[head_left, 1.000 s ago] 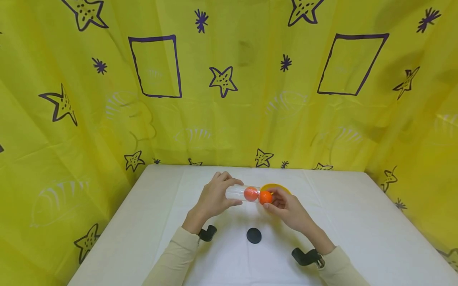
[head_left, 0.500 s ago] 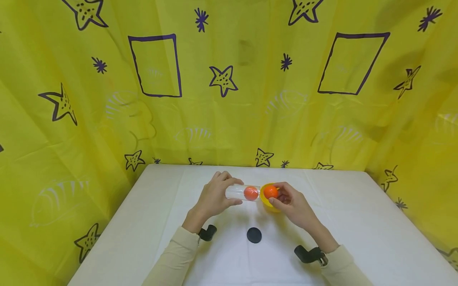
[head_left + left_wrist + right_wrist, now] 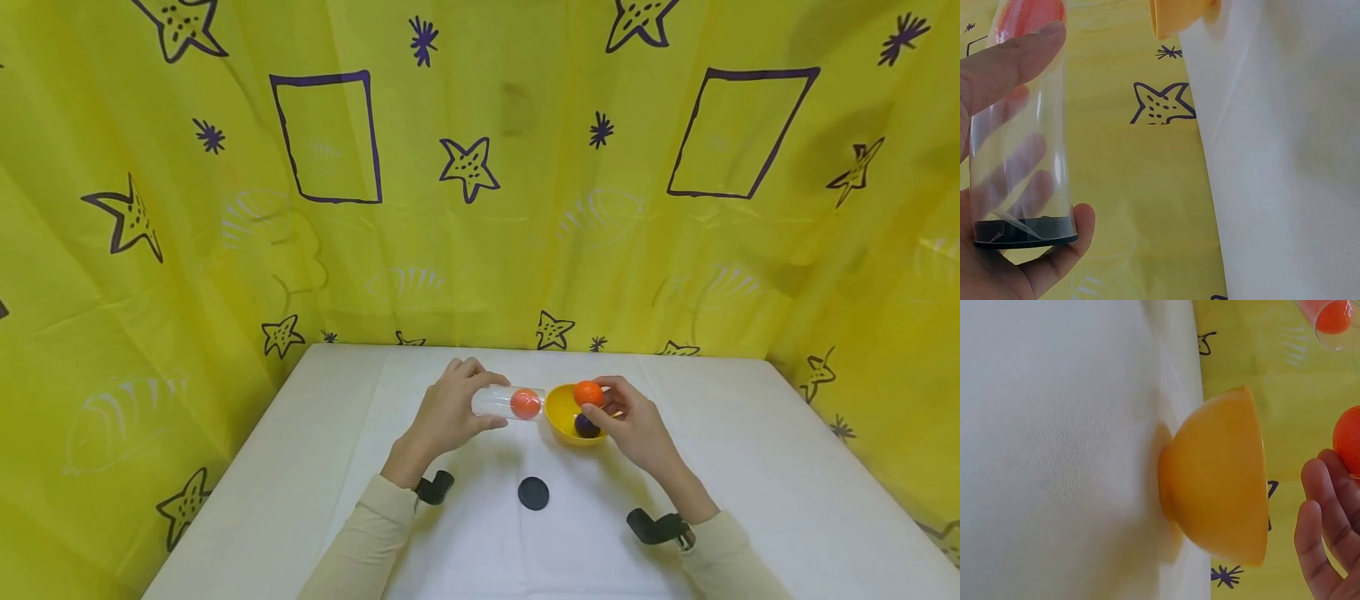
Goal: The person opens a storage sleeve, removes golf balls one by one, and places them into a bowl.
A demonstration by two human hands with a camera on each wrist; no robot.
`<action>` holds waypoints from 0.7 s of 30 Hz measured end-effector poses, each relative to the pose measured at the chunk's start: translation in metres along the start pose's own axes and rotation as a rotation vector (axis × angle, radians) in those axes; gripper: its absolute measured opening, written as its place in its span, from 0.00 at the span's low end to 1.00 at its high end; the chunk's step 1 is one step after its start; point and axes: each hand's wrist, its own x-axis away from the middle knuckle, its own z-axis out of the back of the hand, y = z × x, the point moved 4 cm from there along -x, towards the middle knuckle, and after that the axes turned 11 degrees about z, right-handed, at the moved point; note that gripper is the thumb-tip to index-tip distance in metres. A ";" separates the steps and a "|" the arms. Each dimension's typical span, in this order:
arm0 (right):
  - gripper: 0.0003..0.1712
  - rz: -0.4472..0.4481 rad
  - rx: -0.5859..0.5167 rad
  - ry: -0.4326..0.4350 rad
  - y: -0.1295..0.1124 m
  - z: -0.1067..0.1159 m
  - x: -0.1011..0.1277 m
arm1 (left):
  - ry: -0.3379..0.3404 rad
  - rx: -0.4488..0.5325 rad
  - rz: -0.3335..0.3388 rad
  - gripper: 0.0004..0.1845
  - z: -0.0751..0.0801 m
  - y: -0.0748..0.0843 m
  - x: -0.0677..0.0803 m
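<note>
My left hand (image 3: 450, 410) grips a clear plastic tube (image 3: 1047, 144) held on its side above the table, its mouth facing right. One orange ball (image 3: 525, 404) lies inside near that mouth, and a black cap (image 3: 1029, 231) closes the other end. Between thumb and fingertips my right hand (image 3: 633, 423) pinches a second orange ball (image 3: 588, 393) over a yellow bowl (image 3: 558, 417). A dark purple ball (image 3: 587, 426) sits in the bowl, partly hidden by the right hand. The right wrist view shows the bowl standing upright below the fingers.
A round black disc (image 3: 533, 493) lies on the white table (image 3: 465, 533) in front of the hands. Yellow patterned curtain (image 3: 480, 250) surrounds the table at the back and sides. Each wrist carries a black camera mount (image 3: 654, 527).
My right hand has carried its orange ball rightward, away from the tube mouth to above the bowl, uncovering the purple ball. The left hand and tube have stayed nearly still.
</note>
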 end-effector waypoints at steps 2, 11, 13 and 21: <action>0.26 -0.013 0.006 0.012 0.003 0.001 0.000 | 0.001 0.002 -0.001 0.26 0.000 0.000 0.000; 0.28 -0.077 0.070 0.030 0.012 0.008 -0.001 | 0.005 -0.007 -0.013 0.26 -0.001 -0.002 -0.001; 0.28 -0.080 0.075 0.028 0.014 0.008 0.000 | 0.005 -0.006 -0.011 0.26 -0.001 -0.002 -0.001; 0.29 -0.111 0.086 0.002 0.024 0.007 0.001 | -0.001 0.004 -0.008 0.26 -0.002 -0.004 0.000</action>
